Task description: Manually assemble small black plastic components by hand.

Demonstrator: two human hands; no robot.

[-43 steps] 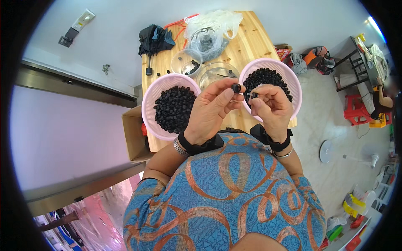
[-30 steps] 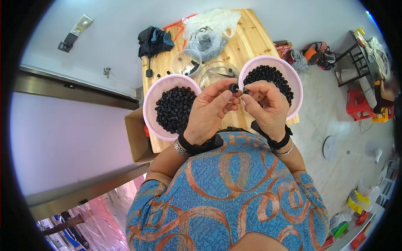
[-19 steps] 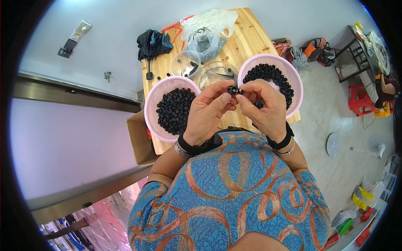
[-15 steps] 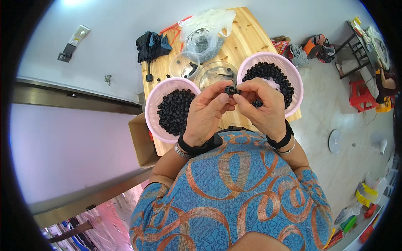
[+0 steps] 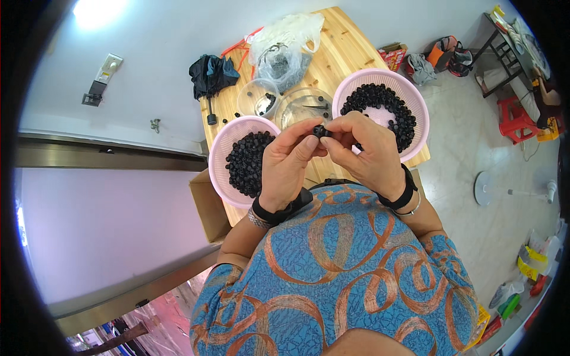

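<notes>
Between the fingertips of both hands is a small round black part [image 5: 321, 132], partly covered by the fingers; its exact kind cannot be told. My left hand [image 5: 290, 159] pinches it from the left, and my right hand [image 5: 368, 148] grips it from the right. To the left of my left hand stands a pink mesh basket [image 5: 215, 159] heaped with small black parts [image 5: 246, 163]. Behind my right hand is another pink basket [image 5: 420, 101], where similar black pieces [image 5: 380, 98] lie in a ring around a bare patch of the bottom.
Beyond my hands, a clear round tub [image 5: 243, 98] and a shallow clear dish [image 5: 288, 115] stand on the wooden table [image 5: 350, 44]. Plastic bags [image 5: 285, 44] and a dark folded umbrella [image 5: 214, 76] lie further back. A cardboard box [image 5: 208, 207] sits beside the table's left edge.
Both hands have shifted slightly left with the black part still between them. The part is turned, its open ring-like face no longer showing. The whole view has tilted a little.
</notes>
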